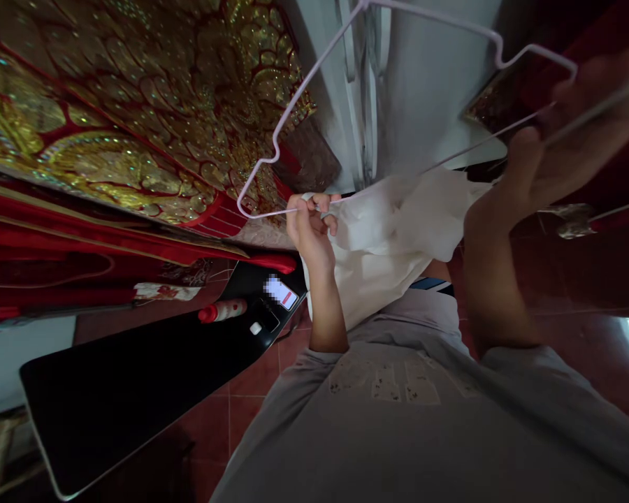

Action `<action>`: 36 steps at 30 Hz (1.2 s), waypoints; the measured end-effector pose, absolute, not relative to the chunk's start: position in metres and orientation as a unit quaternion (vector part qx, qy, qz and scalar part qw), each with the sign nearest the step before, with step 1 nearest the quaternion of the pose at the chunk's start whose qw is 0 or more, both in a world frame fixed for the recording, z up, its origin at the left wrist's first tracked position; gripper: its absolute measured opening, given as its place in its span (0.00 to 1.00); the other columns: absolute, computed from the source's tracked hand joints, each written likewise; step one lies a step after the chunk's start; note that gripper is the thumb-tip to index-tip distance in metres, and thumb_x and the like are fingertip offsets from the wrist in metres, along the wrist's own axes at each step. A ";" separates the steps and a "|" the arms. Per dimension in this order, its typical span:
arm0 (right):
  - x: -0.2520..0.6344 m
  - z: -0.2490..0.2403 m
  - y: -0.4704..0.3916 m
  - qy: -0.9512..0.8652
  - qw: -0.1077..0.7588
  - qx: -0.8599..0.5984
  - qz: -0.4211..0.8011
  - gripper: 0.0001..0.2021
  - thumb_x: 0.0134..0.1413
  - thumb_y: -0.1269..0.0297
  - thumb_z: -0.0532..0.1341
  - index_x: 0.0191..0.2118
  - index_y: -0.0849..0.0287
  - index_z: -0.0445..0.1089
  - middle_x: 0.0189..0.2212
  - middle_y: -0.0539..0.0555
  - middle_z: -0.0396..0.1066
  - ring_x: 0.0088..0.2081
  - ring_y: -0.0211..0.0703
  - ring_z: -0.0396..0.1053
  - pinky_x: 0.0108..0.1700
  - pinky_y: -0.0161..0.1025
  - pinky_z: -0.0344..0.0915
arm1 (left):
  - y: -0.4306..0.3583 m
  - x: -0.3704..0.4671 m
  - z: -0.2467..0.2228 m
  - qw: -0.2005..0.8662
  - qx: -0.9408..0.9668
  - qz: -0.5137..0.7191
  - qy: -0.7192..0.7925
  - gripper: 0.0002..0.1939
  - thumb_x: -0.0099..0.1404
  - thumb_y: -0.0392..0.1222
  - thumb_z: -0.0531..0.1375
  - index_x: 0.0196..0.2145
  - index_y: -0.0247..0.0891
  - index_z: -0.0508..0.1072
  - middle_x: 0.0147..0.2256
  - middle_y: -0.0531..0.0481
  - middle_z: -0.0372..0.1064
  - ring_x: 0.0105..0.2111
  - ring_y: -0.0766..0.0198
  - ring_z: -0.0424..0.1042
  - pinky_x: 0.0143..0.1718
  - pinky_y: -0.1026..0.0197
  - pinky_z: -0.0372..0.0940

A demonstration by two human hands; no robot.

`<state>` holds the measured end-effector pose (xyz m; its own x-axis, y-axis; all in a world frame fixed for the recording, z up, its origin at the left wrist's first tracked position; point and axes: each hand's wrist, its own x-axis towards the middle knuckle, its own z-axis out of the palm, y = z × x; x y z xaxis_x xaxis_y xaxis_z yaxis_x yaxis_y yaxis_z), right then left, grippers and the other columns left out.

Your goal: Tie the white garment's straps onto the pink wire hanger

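Head view: one thin pale pink wire hanger (pixel 321 64), left hand (pixel 314 227) pinching its bottom bar. One off-white soft cloth (pixel 382 272) spread between hands. Right hand (pixel 571 140) kinda blurry, can't tell grip. Long black tabletop (pixel 131 384): one red-capped bottle (pixel 223 310), one lit phone (pixel 284 295).

1. Red fabric (pixel 152 105), thick with gold sequins, fills the upper left.
2. A black table (pixel 126 377) with a pale edge reaches across the lower left.
3. On it, a red-capped bottle (pixel 225 309) stands out near a phone (pixel 288 299) with its screen lit.
4. A small white object (pixel 255 327) sits just beside them.
5. Reddish floor tiles (pixel 251 377) show below.
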<state>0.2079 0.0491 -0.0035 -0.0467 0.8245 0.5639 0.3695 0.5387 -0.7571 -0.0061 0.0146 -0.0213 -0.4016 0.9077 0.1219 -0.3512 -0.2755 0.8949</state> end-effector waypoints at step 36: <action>0.174 -0.029 0.040 -0.748 0.554 -0.337 0.142 0.12 0.64 0.68 0.57 0.43 0.45 0.77 0.38 0.47 0.78 0.43 0.44 0.76 0.52 0.51 0.70 | 0.014 -0.080 -0.031 0.060 0.523 0.720 0.453 0.24 0.59 0.52 0.71 0.49 0.39 0.75 0.50 0.44 0.75 0.56 0.51 0.74 0.57 0.47 0.70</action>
